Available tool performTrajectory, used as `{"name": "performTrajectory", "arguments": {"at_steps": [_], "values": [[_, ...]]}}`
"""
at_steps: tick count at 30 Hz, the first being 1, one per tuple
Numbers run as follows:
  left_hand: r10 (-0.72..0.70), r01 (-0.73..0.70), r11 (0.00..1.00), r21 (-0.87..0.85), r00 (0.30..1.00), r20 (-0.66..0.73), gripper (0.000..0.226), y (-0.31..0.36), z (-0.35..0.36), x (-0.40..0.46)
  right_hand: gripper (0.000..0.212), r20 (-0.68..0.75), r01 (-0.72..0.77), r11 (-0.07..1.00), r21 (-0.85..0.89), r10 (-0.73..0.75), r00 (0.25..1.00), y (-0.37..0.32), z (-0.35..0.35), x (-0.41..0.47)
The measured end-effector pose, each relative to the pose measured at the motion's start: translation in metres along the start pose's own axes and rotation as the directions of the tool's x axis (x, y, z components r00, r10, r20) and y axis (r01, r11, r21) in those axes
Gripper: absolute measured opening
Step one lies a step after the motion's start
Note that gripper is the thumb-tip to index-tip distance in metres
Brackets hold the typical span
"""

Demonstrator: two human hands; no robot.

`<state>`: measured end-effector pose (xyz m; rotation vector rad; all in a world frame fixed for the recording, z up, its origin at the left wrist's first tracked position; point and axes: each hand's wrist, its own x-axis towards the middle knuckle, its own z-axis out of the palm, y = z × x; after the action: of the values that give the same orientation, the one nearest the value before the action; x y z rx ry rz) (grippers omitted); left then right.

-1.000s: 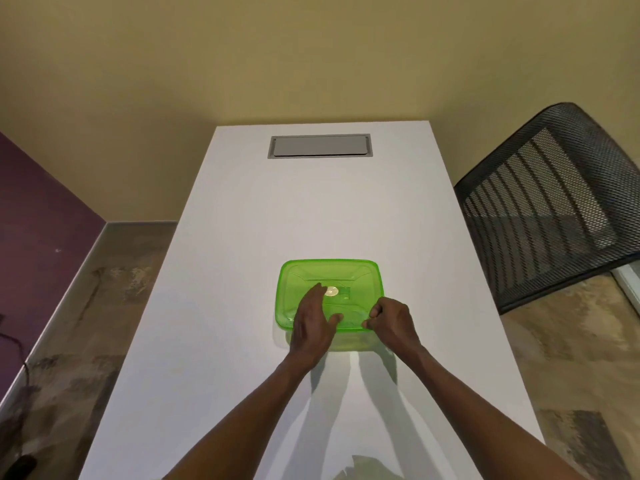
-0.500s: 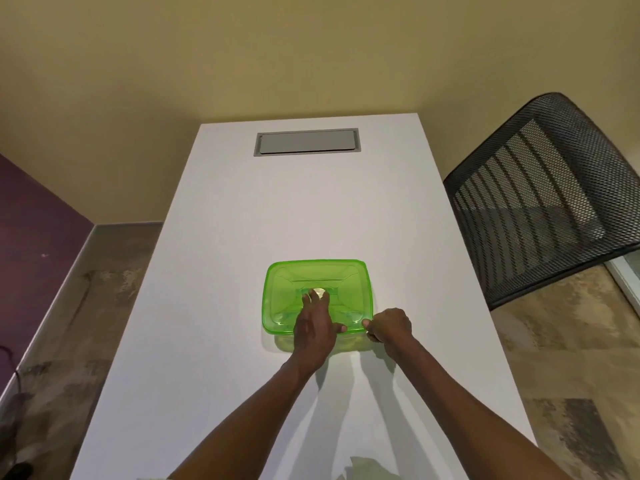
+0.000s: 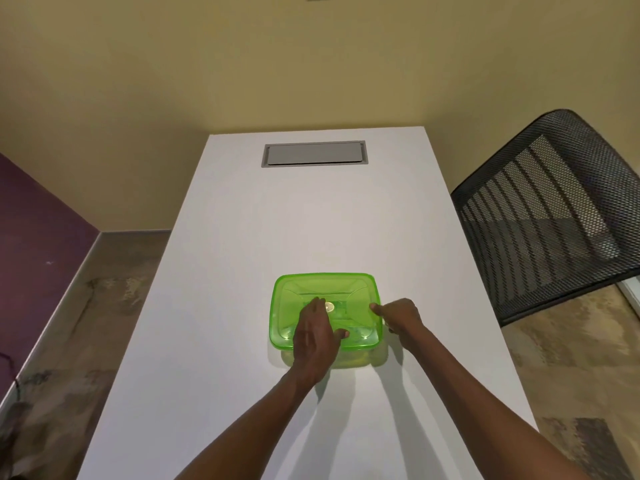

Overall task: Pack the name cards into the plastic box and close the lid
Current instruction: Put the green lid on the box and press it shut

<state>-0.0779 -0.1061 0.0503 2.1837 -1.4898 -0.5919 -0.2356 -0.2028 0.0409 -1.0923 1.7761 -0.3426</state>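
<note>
A translucent green lid (image 3: 325,289) lies on top of the plastic box (image 3: 356,360) on the white table (image 3: 242,306). My left hand (image 3: 316,336) rests flat on the lid's near middle, fingers stretched toward a small round mark (image 3: 329,306) at its centre. My right hand (image 3: 398,317) is at the lid's right edge, thumb on the rim and fingers curled beside the box wall. No name cards can be made out through the green plastic.
A grey rectangular hatch (image 3: 313,153) is set into the table's far end. A black mesh chair (image 3: 547,216) stands close to the table's right side. Floor lies to the left below a purple wall (image 3: 34,237).
My right hand has moved from the lid's near right corner up along its right edge. My left hand stays flat on the lid. The camera tilted.
</note>
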Motion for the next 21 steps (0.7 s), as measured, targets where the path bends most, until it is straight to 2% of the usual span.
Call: {"name": "performTrajectory", "arguments": {"at_steps": [3, 7, 11, 15, 17, 21], "values": [[0.092, -0.098, 0.992, 0.076, 0.992, 0.086, 0.093, -0.01, -0.01, 0.028, 0.044, -0.027, 0.101, 0.988, -0.113, -0.105, 0.994, -0.021, 0.003, 0.015], [0.179, -0.219, 0.955, 0.198, 0.963, 0.2, 0.102, -0.01, -0.016, 0.06, 0.04, -0.029, 0.111, 0.991, -0.077, -0.114, 0.993, -0.043, 0.005, 0.036], [0.138, -0.218, 0.948, 0.231, 0.938, 0.318, 0.109, -0.003, -0.011, 0.075, 0.038, -0.018, 0.065, 0.998, -0.017, -0.065, 0.998, -0.054, 0.008, 0.053], [0.092, -0.195, 0.947, 0.257, 0.927, 0.365, 0.109, -0.002, -0.004, 0.08, 0.035, 0.015, -0.01, 1.0, -0.028, 0.01, 1.0, -0.058, 0.008, 0.068], [0.088, -0.21, 0.933, 0.291, 0.92, 0.383, 0.109, -0.002, -0.003, 0.08, 0.039, 0.004, -0.032, 0.998, -0.052, 0.032, 0.999, -0.059, 0.011, 0.073], [0.081, -0.21, 0.931, 0.299, 0.917, 0.391, 0.109, -0.004, 0.001, 0.08, 0.03, -0.005, -0.051, 0.987, -0.153, 0.051, 0.999, -0.064, 0.019, 0.085]]}}
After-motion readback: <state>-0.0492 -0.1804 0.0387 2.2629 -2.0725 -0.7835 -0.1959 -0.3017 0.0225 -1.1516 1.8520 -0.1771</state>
